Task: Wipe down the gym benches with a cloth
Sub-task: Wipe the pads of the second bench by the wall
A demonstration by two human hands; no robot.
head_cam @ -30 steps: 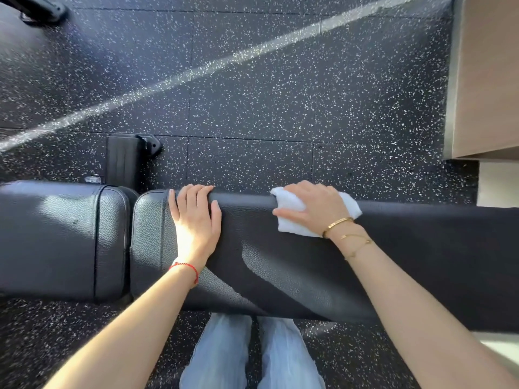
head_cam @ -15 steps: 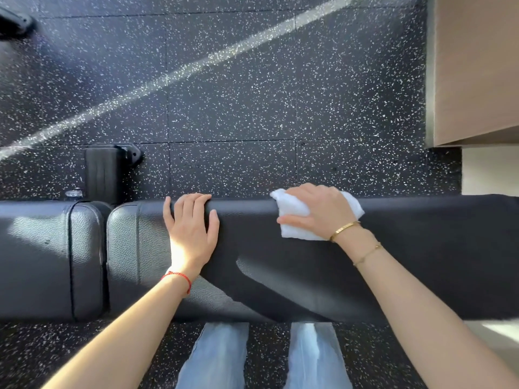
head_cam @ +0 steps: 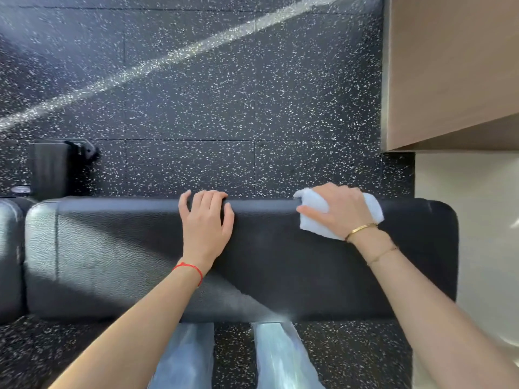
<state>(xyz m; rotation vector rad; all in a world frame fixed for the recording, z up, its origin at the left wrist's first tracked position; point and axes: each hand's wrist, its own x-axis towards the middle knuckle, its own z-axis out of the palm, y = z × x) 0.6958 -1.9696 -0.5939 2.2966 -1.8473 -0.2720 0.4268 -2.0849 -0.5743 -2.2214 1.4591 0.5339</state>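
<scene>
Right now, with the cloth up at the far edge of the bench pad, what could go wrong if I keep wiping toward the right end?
1. The cloth sits bunched under the right hand, so it may cover only a narrow strip and leave the near part of the bench pad unwiped.
2. The left hand rests bare on the pad and could leave marks there.
3. The pad's right end is close; a fast stroke might slip off it.

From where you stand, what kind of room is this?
Most likely a gym. A long black padded bench stretches across the view, standing on black rubber flooring flecked with white, the kind laid in workout areas. The right hand presses a white cloth on the bench's far edge.
</scene>
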